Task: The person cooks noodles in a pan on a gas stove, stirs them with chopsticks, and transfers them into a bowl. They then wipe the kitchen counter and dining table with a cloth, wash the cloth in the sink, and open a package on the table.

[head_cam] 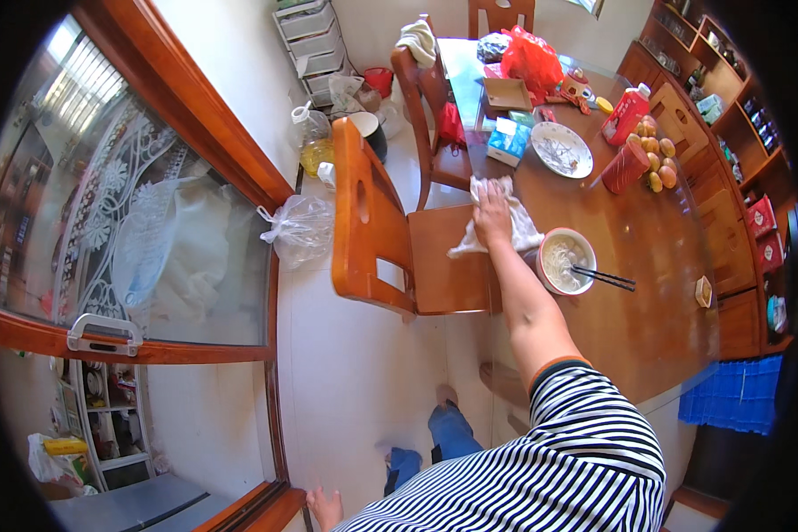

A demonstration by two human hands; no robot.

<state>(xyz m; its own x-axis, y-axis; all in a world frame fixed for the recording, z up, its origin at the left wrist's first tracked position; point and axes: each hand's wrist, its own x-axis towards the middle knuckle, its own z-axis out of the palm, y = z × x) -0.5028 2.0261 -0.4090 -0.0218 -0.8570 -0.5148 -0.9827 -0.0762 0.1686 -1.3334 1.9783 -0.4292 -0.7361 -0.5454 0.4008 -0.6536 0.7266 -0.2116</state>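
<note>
My right hand (493, 216) lies spread over a crumpled white cloth (521, 223), pressing it on the near-left edge of the wooden dining table (628, 346). Part of the cloth hangs past the edge, above a chair seat. Close to my forearm stands a bowl (591, 247) of noodles in pale broth, with black chopsticks (608, 276) resting across its rim. Low in the picture, my left hand (324, 509) is empty, fingers apart, beside the wooden door frame (282, 509). Whether it touches the frame I cannot tell.
Farther along the table are a white plate (540, 147), a tissue box (507, 141), a red bottle (626, 114), a dark red cylinder (625, 169), several round fruits (653, 159) and a red plastic bag (531, 63). A wooden chair (366, 219) stands at the table's left side.
</note>
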